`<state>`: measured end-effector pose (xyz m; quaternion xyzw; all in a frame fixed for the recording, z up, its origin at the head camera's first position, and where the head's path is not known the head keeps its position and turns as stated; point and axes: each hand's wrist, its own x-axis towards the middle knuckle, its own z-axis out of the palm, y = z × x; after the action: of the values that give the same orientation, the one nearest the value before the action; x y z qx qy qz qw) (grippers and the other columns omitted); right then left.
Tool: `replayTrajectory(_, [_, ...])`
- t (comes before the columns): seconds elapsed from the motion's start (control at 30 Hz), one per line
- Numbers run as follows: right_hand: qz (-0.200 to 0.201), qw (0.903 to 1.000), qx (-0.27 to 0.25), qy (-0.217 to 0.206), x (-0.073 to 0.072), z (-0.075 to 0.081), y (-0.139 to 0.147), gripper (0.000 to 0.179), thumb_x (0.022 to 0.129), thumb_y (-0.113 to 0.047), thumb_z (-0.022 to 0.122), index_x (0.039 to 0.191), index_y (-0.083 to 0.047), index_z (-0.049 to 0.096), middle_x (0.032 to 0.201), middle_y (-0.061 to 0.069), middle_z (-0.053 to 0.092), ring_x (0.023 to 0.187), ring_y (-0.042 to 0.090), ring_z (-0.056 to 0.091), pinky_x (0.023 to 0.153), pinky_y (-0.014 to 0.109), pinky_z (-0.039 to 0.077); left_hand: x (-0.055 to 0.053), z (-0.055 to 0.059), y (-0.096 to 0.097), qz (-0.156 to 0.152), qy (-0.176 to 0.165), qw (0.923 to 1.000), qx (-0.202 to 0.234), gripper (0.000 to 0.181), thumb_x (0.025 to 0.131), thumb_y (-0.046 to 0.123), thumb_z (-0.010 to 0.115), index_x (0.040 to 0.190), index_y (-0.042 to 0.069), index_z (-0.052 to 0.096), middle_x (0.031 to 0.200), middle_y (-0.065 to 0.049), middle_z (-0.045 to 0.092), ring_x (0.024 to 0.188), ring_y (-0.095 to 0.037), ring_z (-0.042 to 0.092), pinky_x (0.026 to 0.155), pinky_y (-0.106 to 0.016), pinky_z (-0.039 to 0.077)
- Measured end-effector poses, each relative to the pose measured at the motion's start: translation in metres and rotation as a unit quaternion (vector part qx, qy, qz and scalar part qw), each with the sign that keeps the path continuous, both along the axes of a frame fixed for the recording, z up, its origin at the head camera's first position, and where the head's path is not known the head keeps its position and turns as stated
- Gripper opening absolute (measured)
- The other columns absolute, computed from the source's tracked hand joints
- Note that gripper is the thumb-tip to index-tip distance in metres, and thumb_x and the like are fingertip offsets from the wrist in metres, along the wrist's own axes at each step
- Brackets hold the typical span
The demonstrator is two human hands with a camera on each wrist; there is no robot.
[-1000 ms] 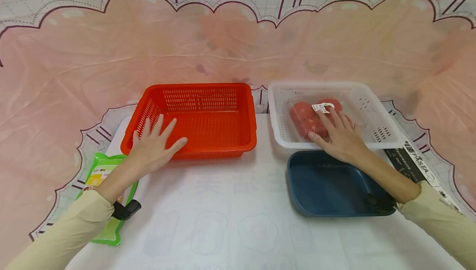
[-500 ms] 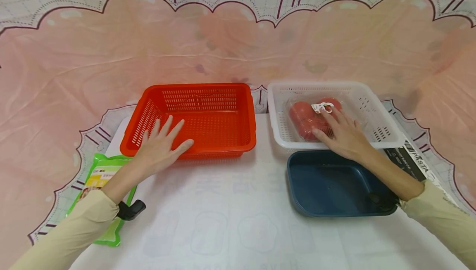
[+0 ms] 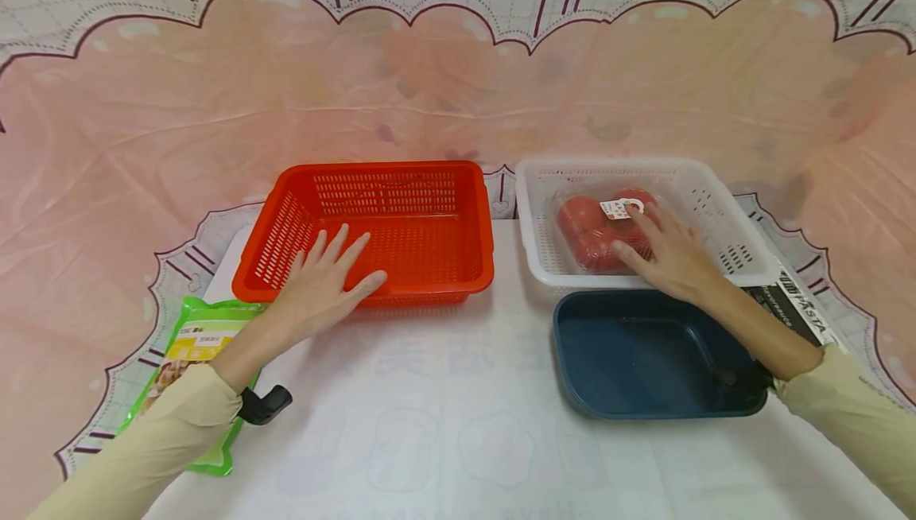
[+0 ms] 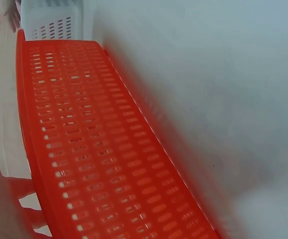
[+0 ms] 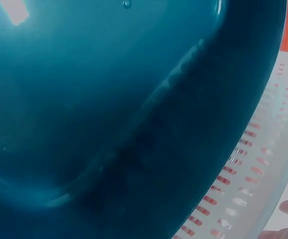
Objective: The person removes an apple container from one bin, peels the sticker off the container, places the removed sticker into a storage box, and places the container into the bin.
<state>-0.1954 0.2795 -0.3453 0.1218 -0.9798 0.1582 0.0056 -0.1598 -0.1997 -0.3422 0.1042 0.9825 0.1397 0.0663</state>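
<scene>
Fingers spread, my left hand (image 3: 322, 285) hovers over the front left of a red perforated basket (image 3: 386, 295). In the left wrist view, the basket's slotted side wall (image 4: 99, 134) fills the middle, with part of the hand at the left edge. My right hand (image 3: 676, 258) reaches over a white perforated basket (image 3: 716, 210), its fingers extended above a clear plastic pack of tomatoes (image 3: 590, 226). Whether those fingertips touch the pack, I cannot tell. The hand covers the pack's right side. Below that forearm sits a dark blue tub (image 3: 637, 361), which dominates the right wrist view.
A green food packet (image 3: 196, 337) lies at the left, partly beneath the left forearm. On the right, a black-and-white pasta pack (image 3: 794, 305) shows partly behind the right forearm. White cloth (image 3: 444, 393) covers the table, and a pink patterned cloth (image 3: 458, 106) rises behind the baskets.
My left hand has drifted to the right along the red basket's front. The right hand has also shifted slightly right, showing more of the tomato pack. Baskets and tub have stayed in place.
</scene>
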Motion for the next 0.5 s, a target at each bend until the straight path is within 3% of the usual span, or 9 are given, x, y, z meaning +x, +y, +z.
replayTrajectory(0.5, [-0.010, 0.9998, -0.006, 0.019, -0.007, -0.002, 0.015, 0.076, 0.094, -0.053, 0.046, 0.153, -0.010, 0.025, 0.156, 0.029, 0.020, 0.139, 0.055, 0.022, 0.105, 0.076, 0.018, -0.002, -0.005, 0.014, -0.010, 0.001, 0.9997, 0.020, 0.085, 0.090, 0.073, 0.033, 0.156, 0.022, 0.017, 0.165, -0.013, 0.004, 0.149, -0.045, 0.001, 0.115, -0.069, 0.001])
